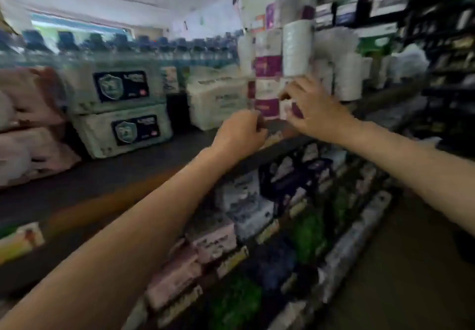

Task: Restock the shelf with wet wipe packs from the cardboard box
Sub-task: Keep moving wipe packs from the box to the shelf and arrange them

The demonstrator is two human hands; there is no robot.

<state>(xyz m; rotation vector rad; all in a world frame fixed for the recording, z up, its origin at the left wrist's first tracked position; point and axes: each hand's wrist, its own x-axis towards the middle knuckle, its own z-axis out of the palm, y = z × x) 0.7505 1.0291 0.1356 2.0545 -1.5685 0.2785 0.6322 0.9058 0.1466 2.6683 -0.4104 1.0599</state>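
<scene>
Both my arms reach up to the top shelf [144, 173]. A stack of white and purple wet wipe packs [266, 88] stands at the shelf's front edge. My right hand [312, 108] grips the lowest white and purple pack [289, 108] at the foot of that stack. Left of the stack, my left hand [240, 131] rests at the shelf edge with fingers curled, touching the stack's bottom corner; blur hides whether it holds anything. The cardboard box is not in view.
Large wipe packs with dark labels [123, 113] and pink packs [28, 124] lie further left on the top shelf. White rolls [298, 47] stand behind the stack. Lower shelves [257, 227] hold more packs. The aisle floor [401, 278] runs on the right.
</scene>
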